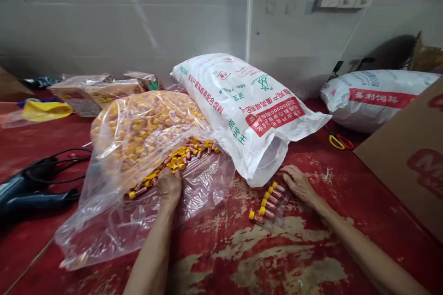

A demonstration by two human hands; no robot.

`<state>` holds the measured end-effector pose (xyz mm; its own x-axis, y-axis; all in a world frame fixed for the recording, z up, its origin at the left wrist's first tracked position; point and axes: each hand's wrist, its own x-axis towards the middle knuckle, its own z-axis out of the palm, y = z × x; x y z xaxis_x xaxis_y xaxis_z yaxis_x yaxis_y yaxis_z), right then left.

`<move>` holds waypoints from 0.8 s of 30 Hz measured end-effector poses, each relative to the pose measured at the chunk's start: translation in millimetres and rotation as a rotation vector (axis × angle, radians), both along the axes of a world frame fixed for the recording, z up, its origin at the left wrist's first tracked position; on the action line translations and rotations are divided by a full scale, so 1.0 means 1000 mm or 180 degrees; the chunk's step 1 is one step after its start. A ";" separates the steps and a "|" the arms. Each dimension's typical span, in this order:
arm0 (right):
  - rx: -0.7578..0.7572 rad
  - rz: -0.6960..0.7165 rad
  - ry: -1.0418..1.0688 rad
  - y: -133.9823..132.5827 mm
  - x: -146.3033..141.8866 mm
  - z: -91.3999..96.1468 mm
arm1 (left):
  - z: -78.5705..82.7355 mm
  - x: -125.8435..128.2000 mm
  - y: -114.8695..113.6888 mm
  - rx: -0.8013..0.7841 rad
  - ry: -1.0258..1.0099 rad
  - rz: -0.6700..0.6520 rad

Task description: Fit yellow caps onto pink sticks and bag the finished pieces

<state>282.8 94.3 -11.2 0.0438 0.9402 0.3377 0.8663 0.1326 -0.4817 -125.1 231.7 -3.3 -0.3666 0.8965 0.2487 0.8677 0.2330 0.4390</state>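
Observation:
A large clear plastic bag [138, 133] lies on the worn red table [346, 221], packed with small tubes with yellow caps and red labels. Some of these tubes [180, 161] have spilled into its open mouth. My left hand [169, 186] presses into that spill, fingers curled, and I cannot tell whether it grips any tubes. To the right, several loose tubes [266, 203] lie side by side in a slanted row on the table. My right hand [299, 183] rests just beyond their upper end, fingers spread and holding nothing.
A white woven sack with red and green print [249, 115] lies against the bag, and a second sack [370, 99] lies further right. Yellow-and-red scissors [341, 142] and a cardboard sheet [404, 156] are at right. A black heat gun [31, 189] with cables lies at left.

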 end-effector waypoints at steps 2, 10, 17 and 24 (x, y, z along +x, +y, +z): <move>-0.0289 -0.0322 -0.0265 0.028 0.000 0.013 | -0.004 -0.002 0.003 0.0049 0.0062 0.0036; -0.0963 -0.1105 -0.0409 0.134 -0.020 0.026 | 0.010 0.017 -0.054 0.1002 -0.2357 0.0342; -0.1012 -0.0680 -0.0191 0.068 -0.005 0.037 | 0.027 0.074 -0.148 0.0355 -0.4956 -0.0588; -0.0435 0.0383 0.0718 -0.063 -0.018 0.045 | 0.030 0.132 -0.194 -0.0591 -0.5410 -0.1328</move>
